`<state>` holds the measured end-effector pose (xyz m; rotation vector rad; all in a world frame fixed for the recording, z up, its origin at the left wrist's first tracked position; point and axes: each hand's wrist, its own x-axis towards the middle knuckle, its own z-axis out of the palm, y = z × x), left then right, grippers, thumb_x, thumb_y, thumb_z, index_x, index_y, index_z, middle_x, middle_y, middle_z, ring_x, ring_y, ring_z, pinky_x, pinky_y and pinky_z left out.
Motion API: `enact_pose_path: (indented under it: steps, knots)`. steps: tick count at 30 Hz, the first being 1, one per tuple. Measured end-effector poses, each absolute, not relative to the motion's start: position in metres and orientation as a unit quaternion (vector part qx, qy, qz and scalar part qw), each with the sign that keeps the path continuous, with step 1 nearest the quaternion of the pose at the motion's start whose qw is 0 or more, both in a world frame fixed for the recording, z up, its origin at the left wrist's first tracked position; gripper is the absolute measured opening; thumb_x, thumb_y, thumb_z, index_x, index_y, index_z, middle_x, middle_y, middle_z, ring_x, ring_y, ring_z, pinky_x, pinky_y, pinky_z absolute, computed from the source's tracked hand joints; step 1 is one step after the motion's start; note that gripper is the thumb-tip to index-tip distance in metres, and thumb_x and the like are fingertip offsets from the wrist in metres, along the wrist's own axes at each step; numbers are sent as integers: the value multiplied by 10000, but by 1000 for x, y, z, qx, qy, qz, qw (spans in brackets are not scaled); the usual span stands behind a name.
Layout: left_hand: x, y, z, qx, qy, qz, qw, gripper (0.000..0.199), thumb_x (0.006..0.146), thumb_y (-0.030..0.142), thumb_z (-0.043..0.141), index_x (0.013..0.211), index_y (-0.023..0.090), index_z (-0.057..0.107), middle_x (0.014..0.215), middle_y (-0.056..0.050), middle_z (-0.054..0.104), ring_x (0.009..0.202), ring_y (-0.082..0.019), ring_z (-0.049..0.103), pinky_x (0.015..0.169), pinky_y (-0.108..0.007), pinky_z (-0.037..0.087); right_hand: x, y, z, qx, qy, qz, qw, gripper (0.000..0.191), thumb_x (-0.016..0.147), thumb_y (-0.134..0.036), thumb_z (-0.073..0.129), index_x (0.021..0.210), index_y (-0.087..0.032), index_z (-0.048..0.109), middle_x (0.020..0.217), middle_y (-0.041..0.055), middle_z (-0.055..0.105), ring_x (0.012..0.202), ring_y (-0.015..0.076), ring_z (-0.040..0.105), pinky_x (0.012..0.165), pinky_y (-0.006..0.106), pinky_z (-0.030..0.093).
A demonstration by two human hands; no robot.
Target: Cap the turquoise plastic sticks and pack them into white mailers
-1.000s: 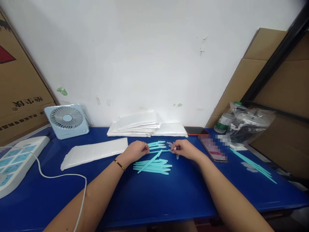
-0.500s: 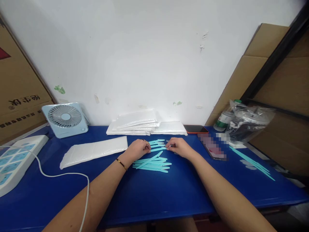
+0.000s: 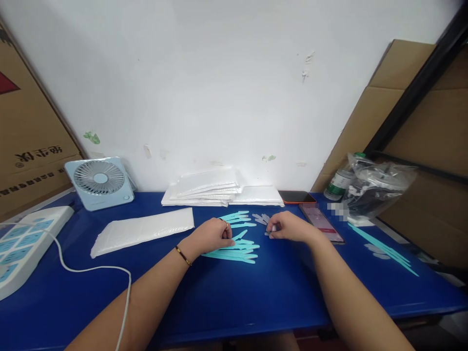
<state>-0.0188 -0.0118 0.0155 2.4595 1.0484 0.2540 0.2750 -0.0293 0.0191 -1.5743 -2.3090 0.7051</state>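
Note:
My left hand (image 3: 215, 235) is closed in a pinch over the nearer group of slim turquoise sticks (image 3: 234, 254), which look like eyebrow razors; its fingertips are on one of them. That group is fanned out, with the narrower ends to the right. Beyond it lies a second group of turquoise sticks (image 3: 237, 215), partly behind the hand. My right hand (image 3: 287, 226) has thumb and forefinger pinched on a small clear cap (image 3: 274, 228). Several more small translucent caps (image 3: 260, 218) lie just left of its fingers on the blue table (image 3: 234, 302).
White padded sleeves (image 3: 204, 187) are stacked by the wall, and one more sleeve (image 3: 142, 229) lies at left. A fan (image 3: 100, 181), a power strip (image 3: 29, 243) and a cable stand left. Rightward are two phones (image 3: 321, 224), a bottle (image 3: 339, 183), a plastic bag and more turquoise sticks (image 3: 383, 248).
My left hand has come nearer, from the far group of sticks to the near one. My right hand has let go of a far-group stick and moved right to the clear caps.

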Motion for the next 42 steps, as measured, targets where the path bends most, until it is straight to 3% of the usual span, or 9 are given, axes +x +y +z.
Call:
enact_pose_path:
  steps: [4, 8, 17, 25, 30, 37, 42]
  knots:
    - [-17, -9, 13, 891, 388, 93, 216, 195, 760, 379, 558, 746, 211, 658, 725, 2, 648, 623, -121, 553, 520, -215, 361, 256, -29, 12, -535, -796, 246, 141, 89, 695, -248, 678, 770, -201, 693, 660, 2, 661, 604, 145, 598, 532, 222, 410]
    - [-16, -4, 9, 895, 394, 114, 177, 155, 762, 294, 533, 733, 202, 655, 722, -3, 655, 647, -125, 562, 571, -218, 371, 244, -28, 8, -486, -832, 199, 176, 129, 726, -153, 632, 794, -222, 717, 766, 7, 662, 656, 134, 598, 591, 226, 418]
    - [-13, 5, -2, 862, 428, 132, 238, 134, 726, 326, 598, 748, 214, 667, 728, 18, 659, 650, -119, 579, 555, -199, 382, 231, -23, -3, -488, -805, 228, 247, 145, 735, -159, 612, 855, -200, 681, 735, -4, 664, 641, 120, 590, 604, 211, 429]
    - [-1, 4, -5, 874, 418, 147, 199, 93, 754, 274, 603, 762, 210, 671, 718, 24, 656, 664, -117, 581, 595, -208, 388, 220, -24, -7, -480, -802, 241, 261, 140, 728, -197, 619, 852, -189, 684, 710, 2, 659, 622, 122, 584, 593, 217, 436]
    - [-10, -1, 5, 886, 400, 173, 159, 219, 758, 413, 610, 828, 216, 673, 836, -3, 646, 731, -135, 580, 614, -219, 391, 253, -25, 14, -531, -775, 198, 279, 184, 772, -244, 560, 888, -186, 690, 811, 31, 687, 678, 146, 593, 626, 243, 441]
    - [-17, -5, 10, 907, 369, 103, 177, 152, 734, 367, 641, 753, 221, 676, 730, 26, 657, 666, -117, 573, 567, -210, 364, 288, -23, 20, -566, -794, 171, 140, 124, 655, -168, 615, 753, -183, 689, 738, 20, 672, 672, 156, 593, 618, 235, 421]
    - [-14, -4, 7, 899, 385, 99, 182, 112, 755, 303, 601, 748, 221, 677, 711, 28, 664, 637, -111, 573, 549, -206, 356, 278, -23, 13, -566, -795, 183, 118, 77, 656, -203, 633, 718, -183, 674, 778, 28, 675, 696, 161, 600, 636, 238, 428]
